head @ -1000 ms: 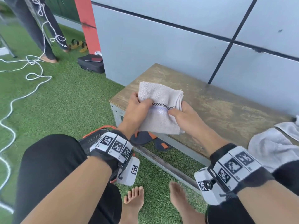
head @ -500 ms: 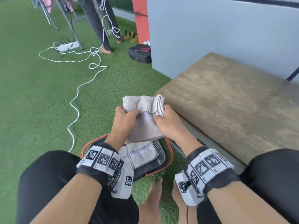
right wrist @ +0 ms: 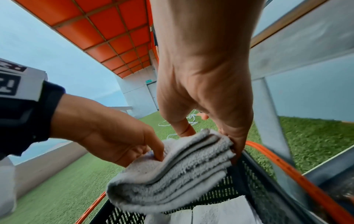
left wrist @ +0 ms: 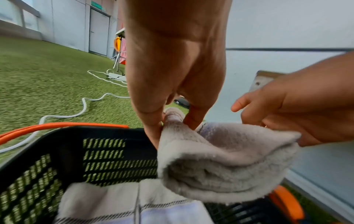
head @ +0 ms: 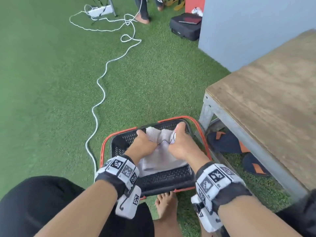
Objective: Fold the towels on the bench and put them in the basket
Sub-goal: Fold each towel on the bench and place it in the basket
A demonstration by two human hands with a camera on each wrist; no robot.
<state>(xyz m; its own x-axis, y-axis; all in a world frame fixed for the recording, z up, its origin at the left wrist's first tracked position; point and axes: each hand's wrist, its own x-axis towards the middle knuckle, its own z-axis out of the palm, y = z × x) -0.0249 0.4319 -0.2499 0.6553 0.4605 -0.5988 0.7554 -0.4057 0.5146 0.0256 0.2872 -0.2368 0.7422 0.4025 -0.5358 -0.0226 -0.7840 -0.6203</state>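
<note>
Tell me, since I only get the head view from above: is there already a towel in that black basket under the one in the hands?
Observer: Yes. The left wrist view shows a folded towel with a striped band lying on the floor of the black basket, below the held grey towel.
Visitor: Has the held one touched down?
Observer: Not yet, it seems; in the right wrist view its lower edge hangs just above the towel below.
Visitor: How is it gripped?
Observer: The left hand pinches one corner between thumb and fingers; the right hand clamps the stacked edge of layers.
</note>
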